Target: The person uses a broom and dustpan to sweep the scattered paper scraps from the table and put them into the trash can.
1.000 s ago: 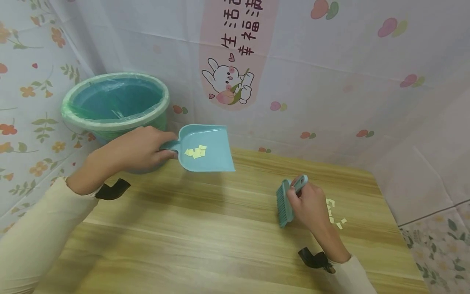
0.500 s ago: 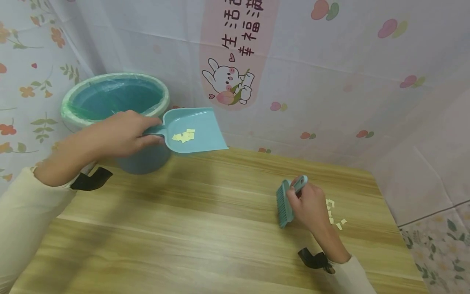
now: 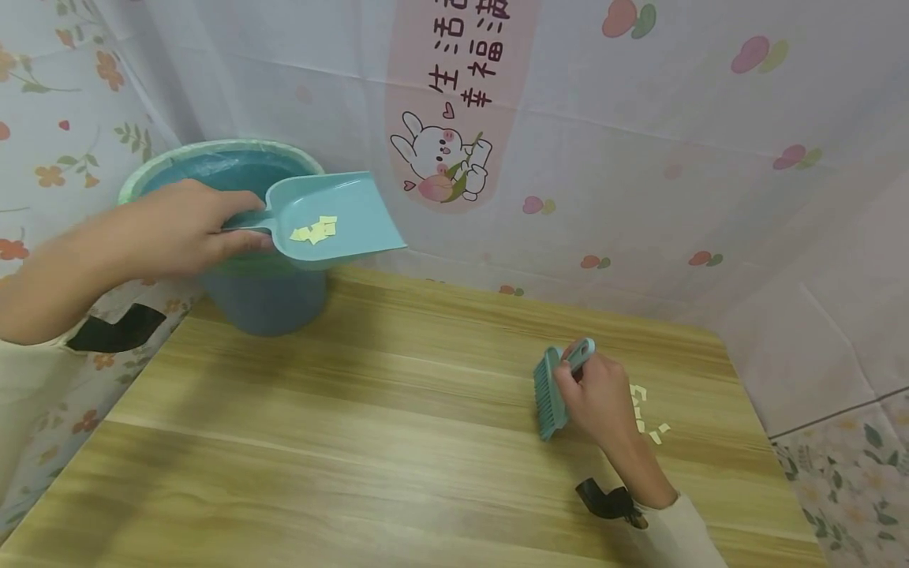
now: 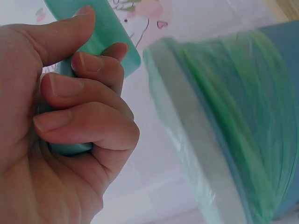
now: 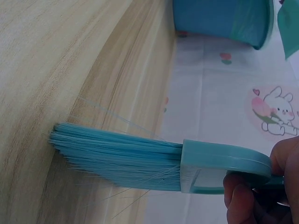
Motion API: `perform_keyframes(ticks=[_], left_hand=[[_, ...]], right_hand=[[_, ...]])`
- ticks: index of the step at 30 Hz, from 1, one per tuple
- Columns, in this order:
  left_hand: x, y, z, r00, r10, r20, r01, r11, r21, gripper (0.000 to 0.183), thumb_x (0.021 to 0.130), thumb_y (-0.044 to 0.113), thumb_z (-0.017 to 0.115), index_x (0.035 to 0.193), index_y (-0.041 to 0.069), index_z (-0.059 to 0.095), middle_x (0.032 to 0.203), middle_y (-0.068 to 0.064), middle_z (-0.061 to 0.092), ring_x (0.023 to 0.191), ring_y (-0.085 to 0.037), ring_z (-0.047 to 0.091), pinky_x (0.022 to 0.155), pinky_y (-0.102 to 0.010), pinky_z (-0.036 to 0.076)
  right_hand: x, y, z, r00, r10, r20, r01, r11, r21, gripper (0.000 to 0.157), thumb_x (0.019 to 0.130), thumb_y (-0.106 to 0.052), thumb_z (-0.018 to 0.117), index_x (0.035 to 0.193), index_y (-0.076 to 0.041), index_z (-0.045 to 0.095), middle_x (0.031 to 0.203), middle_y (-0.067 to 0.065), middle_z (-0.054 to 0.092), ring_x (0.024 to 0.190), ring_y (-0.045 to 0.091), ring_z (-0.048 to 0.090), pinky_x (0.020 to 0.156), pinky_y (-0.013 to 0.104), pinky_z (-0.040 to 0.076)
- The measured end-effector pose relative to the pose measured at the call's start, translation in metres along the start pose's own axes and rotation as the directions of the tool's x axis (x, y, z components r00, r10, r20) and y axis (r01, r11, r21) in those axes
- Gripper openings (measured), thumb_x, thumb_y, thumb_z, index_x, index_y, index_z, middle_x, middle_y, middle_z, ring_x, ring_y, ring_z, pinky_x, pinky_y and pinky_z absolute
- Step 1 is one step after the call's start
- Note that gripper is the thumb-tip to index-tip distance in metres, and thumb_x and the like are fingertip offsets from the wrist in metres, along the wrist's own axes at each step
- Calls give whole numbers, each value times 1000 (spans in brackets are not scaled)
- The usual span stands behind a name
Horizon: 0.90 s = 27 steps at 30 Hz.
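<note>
L hand (image 3: 177,229) gripping dustpan (image 3: 334,217) w/ paper bits (image 3: 316,229), hovering over bin (image 3: 234,237) rim at table (image 3: 398,442) back-left corner; R hand (image 3: 600,394) gripping brush (image 3: 550,390), more scraps (image 3: 646,414) lying near right edge

Soft, even, bright light fills the head view, with no hard glare; a pale sheen lies on the table (image 3: 398,442) toward 6 o'clock. Faint shadows spread across the wood at 9 o'clock. The left hand (image 3: 177,229) is motion-blurred. Straight lines bow toward the edges. In the left wrist view the bin (image 4: 224,130) is smeared; the brush (image 5: 140,158) bristles are sharp.
</note>
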State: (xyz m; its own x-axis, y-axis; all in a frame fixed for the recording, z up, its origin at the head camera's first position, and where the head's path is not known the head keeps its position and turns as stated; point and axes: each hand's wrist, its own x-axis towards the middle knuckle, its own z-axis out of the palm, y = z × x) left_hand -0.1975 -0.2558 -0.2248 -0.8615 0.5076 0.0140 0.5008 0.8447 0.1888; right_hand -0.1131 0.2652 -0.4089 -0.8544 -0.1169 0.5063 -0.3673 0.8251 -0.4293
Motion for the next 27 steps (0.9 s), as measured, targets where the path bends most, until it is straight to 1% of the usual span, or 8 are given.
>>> perform_keyframes(ticks=[4,7,9,11,14,16,22,27], left_hand=[[-6,-9,-7,999,-32,5,32,999,7,39,113,23,66,141,-2,58,99,-11,75,56,-20,62,68,-45,53],[-9,-15,-11,999,-46,-3,46,999,29,35,113,23,65,137,-2,59,94,-8,72,63,-18,65,73,-48,52],[-10,-21,-13,998,-69,8,68,997,27,38,115,24,63,140,-5,56,95,-12,73,67,-24,69,77,-53,54],[-12,-27,-15,997,-81,12,80,996,38,44,115,25,61,143,-9,54,102,-23,73,82,-37,74,85,-62,54],[-16,-37,-17,995,-102,14,101,994,41,54,117,27,58,149,-16,48,122,-39,69,106,-57,69,93,-72,50],[-20,-44,-18,993,-119,10,118,992,45,56,117,28,56,149,-16,48,131,-43,64,116,-63,64,95,-74,49],[-30,-61,-21,988,-151,-25,153,986,65,51,118,30,54,138,-17,54,118,-39,69,106,-62,67,89,-74,50],[-30,-69,-25,981,-193,-14,193,976,99,58,119,29,51,142,-24,47,124,-47,63,117,-72,57,95,-79,46]], right_hand=[[0,0,0,1000,2,-4,-2,1000,-4,9,93,-1,57,89,-3,65,63,-4,47,52,9,36,47,29,33],[0,1,0,1000,-1,-4,1,1000,-5,10,93,-1,56,87,-4,64,64,-4,47,52,9,36,48,29,33],[0,1,0,1000,0,-3,0,1000,-3,10,93,-1,56,87,-4,64,63,-4,46,52,9,36,47,28,33],[0,1,0,1000,2,-2,-2,1000,-1,10,93,-1,57,88,-4,64,63,-4,46,52,9,35,47,28,33],[0,1,0,1000,6,-2,-6,1000,-1,9,92,-1,57,89,-4,65,64,-4,46,52,9,35,47,28,33],[0,0,-1,1000,8,-3,-8,1000,0,9,92,-1,58,89,-4,65,64,-4,47,53,8,36,47,28,33],[0,-2,-2,1000,17,2,-17,1000,11,9,94,-1,58,91,-4,66,64,-5,46,53,8,35,48,28,33],[0,0,-1,1000,11,4,-11,1000,6,9,93,-1,57,89,-4,64,64,-4,47,53,10,37,48,29,34]])
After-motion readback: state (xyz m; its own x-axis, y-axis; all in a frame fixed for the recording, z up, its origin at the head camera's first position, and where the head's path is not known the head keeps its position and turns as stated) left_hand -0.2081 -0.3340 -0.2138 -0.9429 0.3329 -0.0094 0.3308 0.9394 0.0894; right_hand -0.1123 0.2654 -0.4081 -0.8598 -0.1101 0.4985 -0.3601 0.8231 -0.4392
